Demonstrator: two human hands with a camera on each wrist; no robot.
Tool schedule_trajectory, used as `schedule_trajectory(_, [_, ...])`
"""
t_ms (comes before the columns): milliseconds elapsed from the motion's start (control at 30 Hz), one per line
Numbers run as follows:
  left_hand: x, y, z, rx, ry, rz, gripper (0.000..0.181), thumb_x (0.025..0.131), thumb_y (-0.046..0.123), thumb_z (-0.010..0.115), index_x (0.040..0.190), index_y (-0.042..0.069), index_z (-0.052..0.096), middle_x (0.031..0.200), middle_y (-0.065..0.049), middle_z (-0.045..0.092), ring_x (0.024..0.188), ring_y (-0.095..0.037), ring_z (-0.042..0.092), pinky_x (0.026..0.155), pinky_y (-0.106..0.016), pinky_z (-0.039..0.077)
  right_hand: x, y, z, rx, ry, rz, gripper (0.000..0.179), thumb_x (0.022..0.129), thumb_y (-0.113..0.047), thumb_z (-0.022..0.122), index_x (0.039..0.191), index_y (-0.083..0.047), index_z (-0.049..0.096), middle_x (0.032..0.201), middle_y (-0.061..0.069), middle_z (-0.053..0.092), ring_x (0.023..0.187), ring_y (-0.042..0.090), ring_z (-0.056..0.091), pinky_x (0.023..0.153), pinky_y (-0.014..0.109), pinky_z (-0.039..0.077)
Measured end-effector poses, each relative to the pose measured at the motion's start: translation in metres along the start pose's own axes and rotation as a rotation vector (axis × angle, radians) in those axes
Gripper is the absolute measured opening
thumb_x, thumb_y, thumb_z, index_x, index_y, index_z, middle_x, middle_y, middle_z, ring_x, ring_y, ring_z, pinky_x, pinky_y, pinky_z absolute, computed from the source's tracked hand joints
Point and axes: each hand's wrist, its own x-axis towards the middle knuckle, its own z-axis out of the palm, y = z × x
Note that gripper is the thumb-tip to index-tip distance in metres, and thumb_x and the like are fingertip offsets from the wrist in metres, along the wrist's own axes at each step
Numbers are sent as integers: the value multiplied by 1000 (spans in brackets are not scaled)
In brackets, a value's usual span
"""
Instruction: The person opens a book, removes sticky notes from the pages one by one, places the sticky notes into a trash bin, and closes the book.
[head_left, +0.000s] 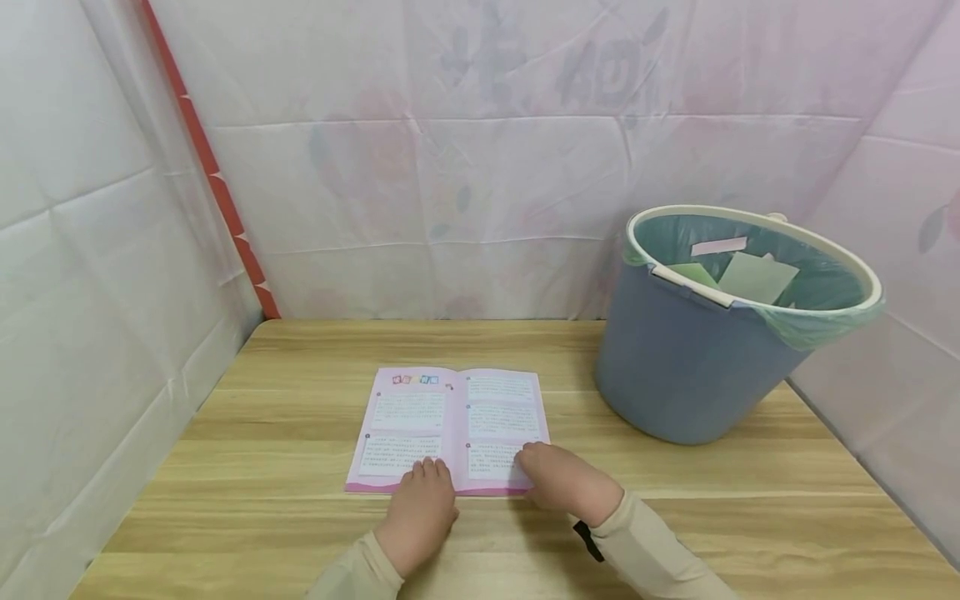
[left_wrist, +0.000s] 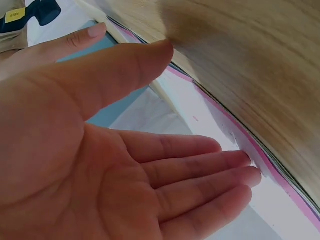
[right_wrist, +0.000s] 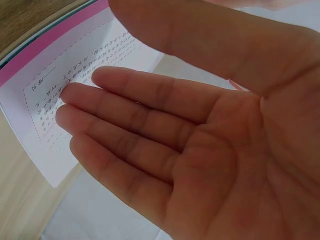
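Observation:
An open booklet (head_left: 456, 417) with pink-edged pages and blocks of printed text lies flat on the wooden table. My left hand (head_left: 422, 512) rests at the lower edge of its left page, fingertips over the paper. In the left wrist view that hand's fingers (left_wrist: 200, 185) are straight, with their tips at the page's pink border. At the lower right corner of the right page is my right hand (head_left: 568, 482). The right wrist view shows its fingers (right_wrist: 125, 120) extended and side by side over the printed page (right_wrist: 80, 75). Neither hand grips anything.
A blue-grey bucket (head_left: 667, 358) with a green liner stands on the table (head_left: 300, 417) at the right, near the back. Inside it are a pale green sheet (head_left: 757, 277) and a pink strip (head_left: 718, 246). White printed curtains (head_left: 450, 167) enclose the back and sides.

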Motion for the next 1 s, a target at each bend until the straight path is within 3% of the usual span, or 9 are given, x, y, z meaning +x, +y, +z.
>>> schedule_trajectory(133, [0, -5, -1, -49, -9, 10, 59, 75, 32, 81, 107, -13, 59, 95, -23, 64, 87, -34, 64, 76, -39, 54, 1, -1, 0, 20, -16, 6, 23, 73, -1, 79, 84, 5, 60, 79, 9, 58, 69, 15, 50, 67, 32, 49])
schedule_trajectory(233, [3, -13, -5, -153, -34, 13, 52, 78, 28, 78, 103, -13, 59, 86, -21, 62, 77, -34, 63, 68, -42, 54, 2, 1, 0, 39, -20, -5, 21, 73, -1, 79, 81, 4, 60, 77, 8, 58, 67, 14, 47, 64, 32, 47])
schedule_trajectory(333, [6, -26, -13, -294, -61, 8, 51, 83, 23, 74, 109, -17, 57, 94, -26, 63, 85, -39, 64, 74, -48, 53, 2, 4, 2, 69, -18, -17, 19, 72, 1, 78, 77, 3, 60, 72, 5, 55, 64, 13, 43, 60, 29, 44])
schedule_trajectory(467, [10, -49, -21, -441, -70, -50, 56, 89, 17, 68, 123, -22, 48, 120, -37, 54, 112, -48, 54, 96, -54, 43, 2, 9, 2, 104, -8, -44, 16, 70, 3, 75, 73, 2, 60, 66, 1, 51, 60, 11, 38, 56, 26, 38])
schedule_trajectory(600, [12, -76, -20, -545, -36, -147, 54, 93, 12, 61, 127, -24, 41, 127, -41, 47, 122, -51, 45, 102, -57, 36, 3, 14, -2, 132, -13, -89, 13, 71, 4, 72, 71, -1, 60, 62, -3, 45, 58, 9, 33, 54, 23, 33])
schedule_trajectory(700, [15, -94, -14, -671, -1, -202, 47, 94, 9, 57, 128, -21, 43, 124, -37, 52, 118, -47, 51, 99, -55, 41, 5, 19, -5, 167, -34, -91, 10, 73, 4, 71, 72, -1, 62, 62, -3, 42, 58, 10, 33, 54, 25, 32])
schedule_trajectory(833, [15, -112, -3, -836, 10, -319, 44, 96, 10, 51, 131, -17, 43, 120, -31, 56, 111, -43, 56, 95, -53, 45, 8, 30, -6, 223, -32, 6, 17, 76, 4, 72, 91, 8, 66, 81, 9, 61, 74, 19, 55, 71, 35, 49])
schedule_trajectory(933, [13, -120, 1, -908, 9, -444, 49, 97, 13, 48, 135, -18, 37, 125, -33, 52, 116, -46, 51, 98, -54, 41, 10, 39, -3, 214, 14, 88, 39, 74, 4, 76, 108, 14, 61, 105, 22, 63, 98, 33, 60, 90, 48, 48])
schedule_trajectory(1000, [11, -123, 3, -965, 15, -512, 50, 98, 13, 46, 136, -17, 34, 126, -33, 50, 117, -44, 51, 97, -52, 43, 12, 45, 0, 187, 35, 117, 41, 71, 3, 79, 105, 12, 59, 102, 20, 62, 97, 34, 59, 90, 47, 47])
